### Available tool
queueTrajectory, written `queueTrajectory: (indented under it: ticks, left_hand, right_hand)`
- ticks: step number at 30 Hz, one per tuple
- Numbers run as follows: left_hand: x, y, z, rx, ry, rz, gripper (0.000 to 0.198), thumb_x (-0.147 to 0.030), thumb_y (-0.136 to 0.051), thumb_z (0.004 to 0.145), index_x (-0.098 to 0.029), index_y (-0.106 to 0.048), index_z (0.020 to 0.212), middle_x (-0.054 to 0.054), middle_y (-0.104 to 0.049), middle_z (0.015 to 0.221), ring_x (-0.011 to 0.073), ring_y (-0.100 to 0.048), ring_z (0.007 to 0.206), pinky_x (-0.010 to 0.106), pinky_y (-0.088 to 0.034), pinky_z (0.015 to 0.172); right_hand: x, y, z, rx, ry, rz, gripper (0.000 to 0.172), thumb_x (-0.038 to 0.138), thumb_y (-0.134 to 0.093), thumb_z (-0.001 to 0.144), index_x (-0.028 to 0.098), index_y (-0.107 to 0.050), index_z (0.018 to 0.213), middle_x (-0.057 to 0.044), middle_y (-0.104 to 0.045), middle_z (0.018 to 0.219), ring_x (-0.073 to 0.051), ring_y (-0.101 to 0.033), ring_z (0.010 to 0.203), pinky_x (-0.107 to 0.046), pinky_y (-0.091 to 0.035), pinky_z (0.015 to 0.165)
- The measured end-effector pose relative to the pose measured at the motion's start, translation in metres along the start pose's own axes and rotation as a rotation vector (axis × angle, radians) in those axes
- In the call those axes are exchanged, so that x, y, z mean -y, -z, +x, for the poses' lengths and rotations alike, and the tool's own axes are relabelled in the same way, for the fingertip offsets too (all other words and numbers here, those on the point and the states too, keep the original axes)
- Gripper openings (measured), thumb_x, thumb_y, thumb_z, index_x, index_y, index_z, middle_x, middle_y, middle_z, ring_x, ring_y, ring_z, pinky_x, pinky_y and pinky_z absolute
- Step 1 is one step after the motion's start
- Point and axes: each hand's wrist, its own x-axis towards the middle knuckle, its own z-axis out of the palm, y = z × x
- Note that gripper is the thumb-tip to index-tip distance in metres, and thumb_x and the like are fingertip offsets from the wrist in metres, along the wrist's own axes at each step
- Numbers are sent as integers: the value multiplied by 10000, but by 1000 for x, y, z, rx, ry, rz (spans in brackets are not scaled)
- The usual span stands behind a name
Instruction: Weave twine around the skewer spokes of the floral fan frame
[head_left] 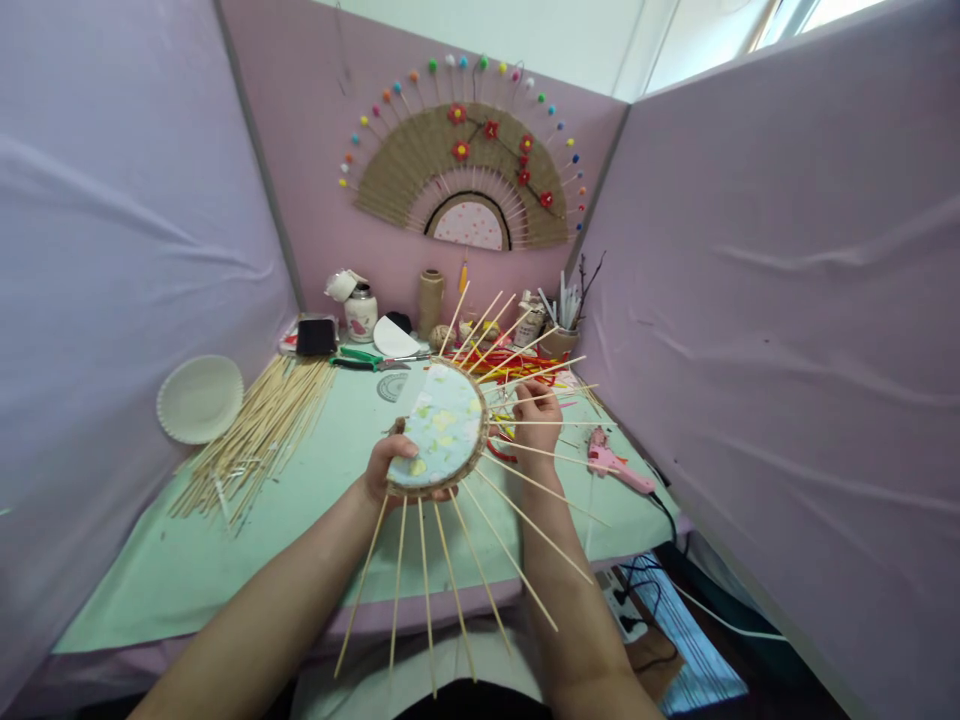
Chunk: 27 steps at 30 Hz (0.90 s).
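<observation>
The disc [444, 425], a fabric-covered half-round with skewers [427, 590] fanning from its rim, is held above the middle of the table [225, 560], tilted toward the camera. The left hand [390, 465] clamps its near-left edge, thumb on the printed face and fingers folded underneath. The right hand [536, 410] sits at the disc's right side among the skewers, fingers curled; I cannot tell whether they pinch one. A glue gun [615, 465] lies just right of that hand. To the left are a loose skewer pile [255, 440] and a paper plate [199, 398]. Pliers [360, 358] lie farther back, and a fan [465, 170] hangs on the far wall.
</observation>
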Motion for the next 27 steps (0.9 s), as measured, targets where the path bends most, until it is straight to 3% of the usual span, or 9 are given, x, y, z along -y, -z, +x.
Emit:
queueTrajectory:
  ticks: [7, 11, 14, 17, 23, 27]
  left_hand:
    - [-7, -6, -2, -42, -131, -3, 843, -238, -569, 551, -190, -447, 1383, 190, -626, 1244, 355, -653, 912, 288, -413, 502]
    - [-6, -5, -2, -30, -145, -13, 759, -228, -558, 568, -181, -504, 1323, 183, -655, 1185, 309, -662, 840, 279, -410, 491]
    - [-4, -5, -2, -11, -101, -24, 727, -222, -560, 562, -160, -537, 1286, 184, -658, 1176, 280, -655, 813, 274, -414, 487]
    - [-3, -6, -1, 27, -58, -36, 783, -216, -563, 555, -157, -505, 1333, 189, -605, 1275, 285, -647, 869, 272, -423, 485]
    - [-1, -3, 0, 81, -33, -57, 786, -209, -568, 572, -176, -496, 1354, 194, -561, 1340, 281, -648, 863, 281, -440, 489]
    - [1, -6, 0, 112, 8, -92, 722, -207, -569, 576, -168, -548, 1297, 191, -592, 1299, 273, -644, 872, 285, -448, 502]
  right_hand:
    - [18, 23, 2, 26, -92, 65, 308, 312, -770, 605, 187, -593, 823, 72, -529, 646, -55, -383, 502, -199, -292, 469]
    - [46, 45, 11, 192, -208, 276, 332, 284, -816, 583, 211, -585, 810, 102, -446, 580, -41, -323, 464, -177, -262, 441]
    - [71, 58, 16, 283, -234, 387, 321, 294, -819, 612, 224, -616, 850, 76, -518, 658, -37, -358, 486, -168, -291, 441]
    - [90, 63, 19, 292, -166, 419, 325, 260, -831, 600, 232, -647, 866, 50, -589, 729, -43, -431, 539, -166, -345, 470]
    - [106, 59, 22, 195, 107, 313, 290, 190, -818, 600, 232, -662, 841, 51, -622, 704, -55, -500, 574, -177, -399, 520]
    - [106, 57, 33, 173, 109, 254, 308, 206, -817, 588, 222, -646, 843, 44, -635, 717, -65, -538, 601, -179, -405, 526]
